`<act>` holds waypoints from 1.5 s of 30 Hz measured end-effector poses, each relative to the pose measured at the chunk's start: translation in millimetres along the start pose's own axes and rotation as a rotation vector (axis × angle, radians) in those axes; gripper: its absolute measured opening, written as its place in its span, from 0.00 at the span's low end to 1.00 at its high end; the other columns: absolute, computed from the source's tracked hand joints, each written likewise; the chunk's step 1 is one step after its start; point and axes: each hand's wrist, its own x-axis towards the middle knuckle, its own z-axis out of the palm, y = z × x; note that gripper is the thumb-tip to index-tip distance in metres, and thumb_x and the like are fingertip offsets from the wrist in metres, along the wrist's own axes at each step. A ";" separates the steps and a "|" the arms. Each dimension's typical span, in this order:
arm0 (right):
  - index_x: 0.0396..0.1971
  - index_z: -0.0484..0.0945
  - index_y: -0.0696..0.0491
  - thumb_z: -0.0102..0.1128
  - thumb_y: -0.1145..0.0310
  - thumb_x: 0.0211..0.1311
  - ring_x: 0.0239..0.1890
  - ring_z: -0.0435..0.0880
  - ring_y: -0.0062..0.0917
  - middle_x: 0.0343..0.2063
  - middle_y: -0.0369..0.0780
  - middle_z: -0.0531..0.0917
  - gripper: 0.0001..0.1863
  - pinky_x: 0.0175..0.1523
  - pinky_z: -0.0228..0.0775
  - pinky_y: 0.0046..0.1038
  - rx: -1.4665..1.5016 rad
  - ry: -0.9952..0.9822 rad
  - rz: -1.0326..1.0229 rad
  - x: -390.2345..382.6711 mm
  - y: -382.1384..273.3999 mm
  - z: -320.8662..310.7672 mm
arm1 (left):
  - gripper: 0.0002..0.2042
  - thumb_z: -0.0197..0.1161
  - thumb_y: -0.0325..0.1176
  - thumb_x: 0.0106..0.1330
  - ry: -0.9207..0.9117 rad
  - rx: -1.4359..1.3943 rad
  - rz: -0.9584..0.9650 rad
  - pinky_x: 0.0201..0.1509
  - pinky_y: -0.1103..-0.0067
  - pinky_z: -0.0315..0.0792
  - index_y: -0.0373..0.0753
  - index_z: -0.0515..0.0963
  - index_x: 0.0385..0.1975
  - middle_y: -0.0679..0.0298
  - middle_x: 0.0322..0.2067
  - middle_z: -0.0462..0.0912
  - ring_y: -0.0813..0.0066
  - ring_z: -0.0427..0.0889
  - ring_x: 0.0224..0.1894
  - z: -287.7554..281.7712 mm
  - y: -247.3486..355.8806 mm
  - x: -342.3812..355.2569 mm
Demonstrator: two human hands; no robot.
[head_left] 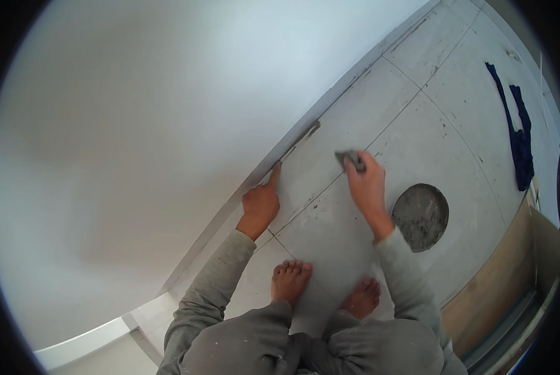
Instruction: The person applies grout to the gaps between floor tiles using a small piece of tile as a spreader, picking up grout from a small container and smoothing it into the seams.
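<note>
My left hand (262,201) is at the foot of the white wall, its index finger stretched out and its other fingers curled, with nothing held. The fingertip touches the joint between the skirting (233,200) and the tiled floor (330,225). Just beyond it, a smear of wet grey grout (305,136) runs along that joint. My right hand (367,181) is closed on a small grout-covered scraper (350,159), over the tiles to the right of the smear. Its handle is mostly hidden by the fingers. Near my right wrist lies a round patch or shallow dish of grey grout (420,217).
My bare feet (290,280) are on the tiles between my arms. A dark blue cloth (521,147) lies at the right. Wooden boards (495,284) and a metal track (508,331) border the lower right. The wall (136,144) fills the left side.
</note>
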 end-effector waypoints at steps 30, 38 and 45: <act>0.52 0.82 0.58 0.58 0.80 0.62 0.52 0.81 0.43 0.47 0.49 0.84 0.17 0.58 0.73 0.41 -0.239 -0.370 -0.384 -112.5 -8.3 199.9 | 0.27 0.55 0.28 0.67 0.199 -0.570 -0.556 0.46 0.58 0.77 0.46 0.69 0.69 0.51 0.36 0.86 0.49 0.84 0.40 15.2 -163.3 -327.4; 0.48 0.84 0.55 0.58 0.64 0.71 0.48 0.85 0.48 0.44 0.51 0.87 0.14 0.55 0.77 0.44 -0.722 -0.156 -0.365 -29.8 27.1 161.7 | 0.22 0.54 0.30 0.68 0.498 -0.681 -0.988 0.48 0.59 0.76 0.43 0.76 0.62 0.52 0.41 0.86 0.52 0.85 0.43 128.7 -234.3 -511.1; 0.49 0.79 0.55 0.63 0.64 0.70 0.47 0.87 0.43 0.43 0.51 0.87 0.14 0.55 0.78 0.39 -0.729 -0.794 -0.688 -52.8 9.1 207.5 | 0.23 0.55 0.31 0.70 1.053 -0.842 -1.571 0.47 0.68 0.76 0.40 0.73 0.65 0.56 0.44 0.82 0.63 0.81 0.38 269.1 -393.3 -591.9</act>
